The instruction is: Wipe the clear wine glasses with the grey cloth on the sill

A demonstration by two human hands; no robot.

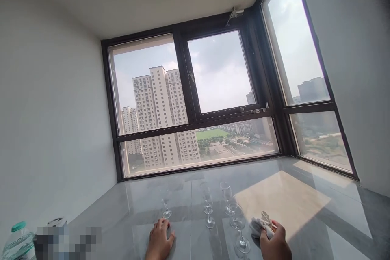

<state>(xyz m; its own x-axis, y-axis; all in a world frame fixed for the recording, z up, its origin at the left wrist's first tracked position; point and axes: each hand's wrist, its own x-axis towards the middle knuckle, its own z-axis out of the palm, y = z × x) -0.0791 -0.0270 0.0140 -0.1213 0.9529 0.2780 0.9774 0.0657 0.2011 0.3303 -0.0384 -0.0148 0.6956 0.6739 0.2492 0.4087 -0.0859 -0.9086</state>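
Observation:
Several clear stemmed glasses stand on the glossy grey sill. One glass is just beyond my left hand, which rests on the sill with thumb and fingers apart and nothing visible in it. In my right hand, at the lower right, is a bunched white cloth, with a small pale looped item beside it, between cloth and fingers. The nearest large glass stands upright left of the cloth. Behind it is another glass, and more glasses stand in the middle.
A clear plastic bottle with a green cap is at the lower left, beside a dark container partly hidden by blurring. Dark-framed windows rise behind the sill. A white wall bounds the left side.

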